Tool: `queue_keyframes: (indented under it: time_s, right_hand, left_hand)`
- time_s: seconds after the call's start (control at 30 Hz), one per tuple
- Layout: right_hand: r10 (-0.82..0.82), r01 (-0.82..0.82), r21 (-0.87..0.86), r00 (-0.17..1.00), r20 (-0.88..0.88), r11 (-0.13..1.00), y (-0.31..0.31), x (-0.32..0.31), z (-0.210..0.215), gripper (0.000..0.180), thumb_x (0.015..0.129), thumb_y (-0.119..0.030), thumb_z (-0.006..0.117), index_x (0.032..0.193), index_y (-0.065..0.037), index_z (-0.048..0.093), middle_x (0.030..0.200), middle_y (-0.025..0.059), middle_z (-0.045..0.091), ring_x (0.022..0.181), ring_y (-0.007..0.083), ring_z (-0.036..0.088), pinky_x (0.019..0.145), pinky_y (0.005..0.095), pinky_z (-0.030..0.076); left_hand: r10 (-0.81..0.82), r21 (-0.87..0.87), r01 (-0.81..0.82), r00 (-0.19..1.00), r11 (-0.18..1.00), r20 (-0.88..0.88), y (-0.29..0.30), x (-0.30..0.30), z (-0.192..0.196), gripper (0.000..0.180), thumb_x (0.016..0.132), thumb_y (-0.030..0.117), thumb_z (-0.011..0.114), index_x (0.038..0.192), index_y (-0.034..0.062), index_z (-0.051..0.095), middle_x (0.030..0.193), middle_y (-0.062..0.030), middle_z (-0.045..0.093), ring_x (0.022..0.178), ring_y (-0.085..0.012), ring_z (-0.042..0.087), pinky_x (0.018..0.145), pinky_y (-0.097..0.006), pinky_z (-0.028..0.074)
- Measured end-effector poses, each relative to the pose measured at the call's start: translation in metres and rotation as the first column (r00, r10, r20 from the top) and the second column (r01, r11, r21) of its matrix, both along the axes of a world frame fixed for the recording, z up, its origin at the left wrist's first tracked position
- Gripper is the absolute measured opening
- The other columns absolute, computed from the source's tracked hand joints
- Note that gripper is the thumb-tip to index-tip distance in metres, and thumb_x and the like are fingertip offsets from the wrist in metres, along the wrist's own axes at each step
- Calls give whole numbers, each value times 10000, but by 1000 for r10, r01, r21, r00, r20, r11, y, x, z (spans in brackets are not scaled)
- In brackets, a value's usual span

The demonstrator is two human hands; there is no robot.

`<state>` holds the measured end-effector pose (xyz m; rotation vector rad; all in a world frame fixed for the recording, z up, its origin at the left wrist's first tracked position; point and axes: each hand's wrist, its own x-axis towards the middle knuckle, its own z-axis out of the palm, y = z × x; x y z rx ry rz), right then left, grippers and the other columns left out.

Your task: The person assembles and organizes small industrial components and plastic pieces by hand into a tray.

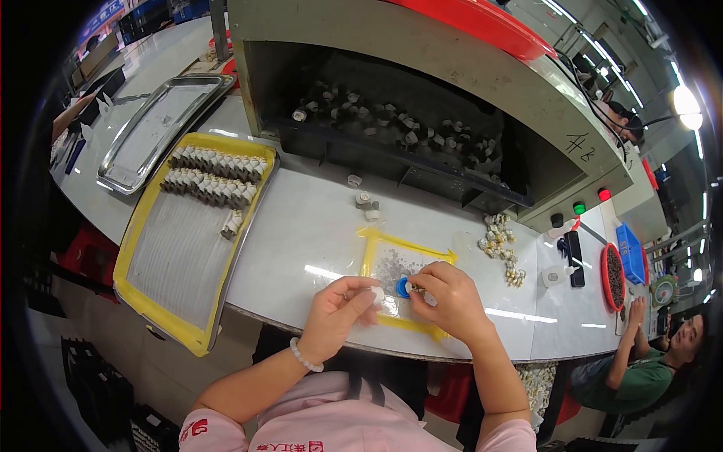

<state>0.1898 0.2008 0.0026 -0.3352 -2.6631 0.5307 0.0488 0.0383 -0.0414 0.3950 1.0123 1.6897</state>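
My left hand [337, 313] pinches a small white cylindrical part [377, 294] between thumb and fingertips. Close beside it, my right hand [454, 301] has its fingers closed around a small piece, mostly hidden by the fingers. At the right fingertips is a blue round cap-like piece [403, 287]; whether it is held or resting I cannot tell. Both hands are over a rectangle of yellow tape [367, 260] on the white table, with grey specks or smudges inside it. Beyond the tape stand a few loose white-and-grey parts [370, 209].
At left lies a yellow-edged tray [181, 256] holding rows of white-and-grey parts, beside a metal tray [124, 154]. Ahead, a machine housing [422, 45] contains a black bin [361, 162] of parts. Rightward are loose whitish parts [497, 237], a white bottle [556, 276], a red basket [607, 282] and a person [633, 377].
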Motion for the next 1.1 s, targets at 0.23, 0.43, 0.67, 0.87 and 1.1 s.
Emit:
queue_keyframes:
  time_s: [0.23, 0.43, 0.67, 0.87, 1.1]
  right_hand:
    - [30, -32, 64, 999, 35, 997, 0, -5, 2, 184, 669, -57, 699, 849, -38, 669, 818, 87, 623, 745, 271, 618, 650, 369, 507]
    - [-7, 8, 25, 999, -47, 1000, -3, -3, 0, 207, 672, -25, 719, 875, -37, 682, 831, 93, 630, 725, 265, 615, 630, 349, 511]
    - [-90, 26, -366, 983, -160, 930, -18, 0, 4, 237, 711, -9, 712, 947, -17, 683, 861, 91, 638, 734, 196, 625, 650, 296, 507]
    - [-60, -49, -521, 980, -191, 852, -29, -2, 7, 249, 729, 14, 706, 976, -7, 684, 900, 91, 652, 757, 165, 622, 668, 267, 498]
    - [-61, -54, -646, 986, -155, 762, -32, 3, -1, 216, 789, -4, 700, 1005, 8, 698, 918, 103, 656, 810, 163, 612, 709, 266, 480]
  left_hand:
    - [-17, 23, 16, 1000, 1000, 21, 0, -2, 3, 269, 921, -6, 550, 1189, -15, 536, 911, -115, 638, 773, -160, 641, 741, -280, 543]
    - [-18, 54, 17, 1000, 998, 11, -1, -3, -5, 234, 889, -38, 583, 1123, -44, 579, 903, -124, 646, 797, -182, 653, 732, -283, 546]
    - [-27, 48, 28, 1000, 998, -9, -1, -2, -3, 228, 874, -57, 595, 1103, -58, 592, 915, -139, 653, 785, -209, 678, 716, -285, 567]
    - [-27, 61, 27, 1000, 998, -5, -3, -3, -6, 221, 875, -59, 594, 1095, -57, 598, 958, -157, 658, 788, -217, 682, 708, -281, 578]
    - [-4, 92, 9, 999, 996, -47, -3, 5, -8, 203, 877, -55, 594, 1080, -62, 605, 956, -170, 665, 788, -215, 680, 709, -289, 578]
